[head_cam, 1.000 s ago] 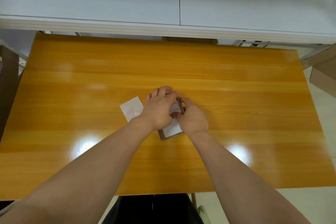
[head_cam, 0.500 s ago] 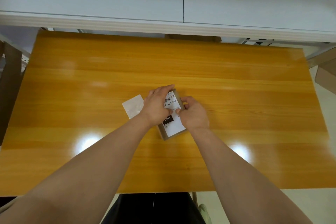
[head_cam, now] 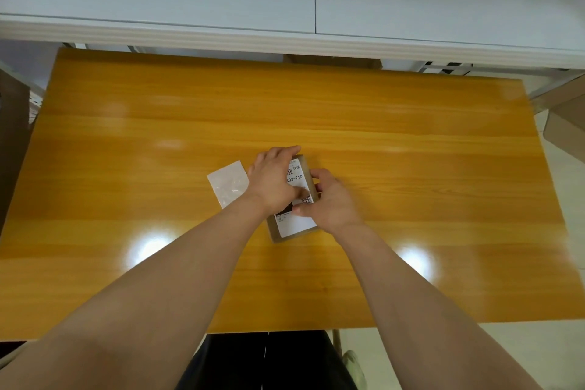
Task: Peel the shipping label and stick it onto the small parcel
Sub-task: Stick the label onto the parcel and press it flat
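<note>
Both hands are flat on the small parcel [head_cam: 292, 199], left hand [head_cam: 274, 182] and right hand [head_cam: 332, 199] pressing the shipping label [head_cam: 297, 179] down, nothing pinched. The backing sheet [head_cam: 228, 183] lies just left on the table [head_cam: 411, 152].

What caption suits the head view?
Both hands, left hand and right hand, press a label onto a small parcel; backing sheet lies beside.

The table [head_cam: 411, 168] is orange wood-grain with a glossy finish that mirrors lamps near its front edge. The small parcel [head_cam: 274, 233] looks like matt brown cardboard, its label [head_cam: 297, 179] white printed paper; the backing sheet [head_cam: 228, 183] beside it is shiny.
</note>
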`<state>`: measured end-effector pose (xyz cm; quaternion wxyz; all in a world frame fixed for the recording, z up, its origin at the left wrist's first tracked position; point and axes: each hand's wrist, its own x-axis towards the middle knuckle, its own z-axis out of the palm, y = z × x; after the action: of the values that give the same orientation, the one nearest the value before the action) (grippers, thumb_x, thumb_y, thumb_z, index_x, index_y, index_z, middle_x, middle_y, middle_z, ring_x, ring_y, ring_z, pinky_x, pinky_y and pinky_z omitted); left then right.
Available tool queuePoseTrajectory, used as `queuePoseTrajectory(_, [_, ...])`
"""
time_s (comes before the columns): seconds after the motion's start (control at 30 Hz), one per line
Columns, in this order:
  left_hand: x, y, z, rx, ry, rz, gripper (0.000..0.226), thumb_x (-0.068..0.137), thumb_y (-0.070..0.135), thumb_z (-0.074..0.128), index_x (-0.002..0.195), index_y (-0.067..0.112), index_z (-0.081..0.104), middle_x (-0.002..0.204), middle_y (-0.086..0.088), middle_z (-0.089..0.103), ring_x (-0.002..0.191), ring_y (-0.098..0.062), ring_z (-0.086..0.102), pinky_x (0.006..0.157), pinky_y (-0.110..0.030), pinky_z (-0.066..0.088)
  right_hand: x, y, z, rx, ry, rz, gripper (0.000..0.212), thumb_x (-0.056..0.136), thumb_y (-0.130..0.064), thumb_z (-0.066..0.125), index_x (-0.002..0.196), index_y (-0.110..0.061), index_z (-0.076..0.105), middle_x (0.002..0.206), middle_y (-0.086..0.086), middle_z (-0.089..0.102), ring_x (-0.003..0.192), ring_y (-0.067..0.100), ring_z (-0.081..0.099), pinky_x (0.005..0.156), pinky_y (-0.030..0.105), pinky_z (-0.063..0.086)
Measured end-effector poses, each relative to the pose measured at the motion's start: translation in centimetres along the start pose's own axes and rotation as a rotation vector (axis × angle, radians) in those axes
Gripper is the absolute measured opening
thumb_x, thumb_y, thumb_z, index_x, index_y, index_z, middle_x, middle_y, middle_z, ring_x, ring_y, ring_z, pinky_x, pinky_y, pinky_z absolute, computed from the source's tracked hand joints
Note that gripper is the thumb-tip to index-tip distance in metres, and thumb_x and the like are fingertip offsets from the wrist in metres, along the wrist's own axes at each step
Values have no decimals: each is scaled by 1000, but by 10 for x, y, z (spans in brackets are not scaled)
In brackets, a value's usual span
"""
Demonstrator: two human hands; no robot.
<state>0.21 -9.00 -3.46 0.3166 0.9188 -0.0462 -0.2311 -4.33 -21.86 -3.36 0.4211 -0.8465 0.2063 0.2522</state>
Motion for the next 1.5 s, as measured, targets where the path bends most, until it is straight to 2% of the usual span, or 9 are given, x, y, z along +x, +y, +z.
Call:
queuePoseTrajectory(0.13, [1, 0, -1, -18, 30, 4, 78, 73, 36, 79, 143, 33, 44, 142, 2, 47, 135, -26, 32, 107, -40, 24, -2, 1, 1, 107, 51, 10, 55, 80, -21, 75, 130, -29, 55, 113, 3, 63, 91, 19, 65, 71, 35, 56])
queuePoseTrajectory(0.3, [6, 0, 0, -85, 106, -9, 52, 82, 28, 73, 132, 31, 57, 128, 3, 56, 126, -25, 40, 101, -37, 29, -4, 3, 1, 171, 72, 22, 44, 92, -11, 60, 134, -27, 56, 107, 1, 68, 82, 16, 64, 61, 26, 50])
queuePoseTrajectory(0.5, [10, -2, 1, -159, 112, -26, 28, 92, 19, 62, 120, 26, 67, 123, -1, 64, 122, -26, 48, 104, -43, 37, -2, 2, -1, 162, 90, 56, 32, 100, -16, 44, 125, -20, 63, 110, 5, 71, 99, 27, 67, 86, 47, 56])
queuePoseTrajectory(0.57, [10, -3, -1, -189, 53, -28, 31, 92, 18, 61, 123, 24, 65, 127, -3, 63, 125, -26, 48, 106, -46, 38, -2, 3, -2, 145, 88, 71, 31, 100, -27, 49, 126, -20, 63, 111, 6, 71, 96, 24, 65, 87, 44, 56])
queuePoseTrajectory(0.67, [5, -3, -10, -300, 13, -26, 42, 94, 13, 58, 134, 23, 55, 140, -2, 54, 134, -25, 41, 110, -45, 37, 0, -2, -5, 143, 82, 45, 50, 92, -38, 62, 137, -19, 52, 116, 3, 66, 98, 20, 63, 81, 33, 53])
queuePoseTrajectory(0.77, [-3, -8, -17, -157, 24, -39, 54, 88, 14, 63, 139, 27, 50, 146, -1, 45, 139, -26, 30, 112, -44, 31, 5, -10, -4, 129, 18, -13, 82, 78, -39, 79, 146, -28, 35, 122, 1, 57, 101, 18, 59, 65, 22, 47])
queuePoseTrajectory(0.9, [-14, -16, -18, -83, -43, -142, 77, 76, 24, 75, 145, 31, 41, 152, 3, 33, 141, -25, 21, 112, -48, 29, 13, -16, -2, 5, -54, -82, 103, 70, -26, 86, 150, -39, 22, 132, 8, 48, 115, 24, 54, 83, 34, 52])
queuePoseTrajectory(1.23, [-11, -27, -8, -342, -7, -217, 69, 70, 9, 76, 133, 25, 54, 127, -3, 49, 125, -28, 41, 100, -49, 46, 21, -25, -3, -159, -3, -115, 52, 85, -26, 70, 131, -33, 46, 112, 8, 49, 72, 13, 55, 67, 29, 45])
queuePoseTrajectory(1.5, [-5, -27, 1, -562, 105, -269, 33, 71, 21, 71, 97, 41, 62, 111, 4, 54, 114, -30, 56, 92, -48, 54, 25, -22, 9, -125, 56, -86, 33, 91, -29, 61, 119, -37, 47, 102, 3, 42, 74, 21, 59, 72, 39, 56])
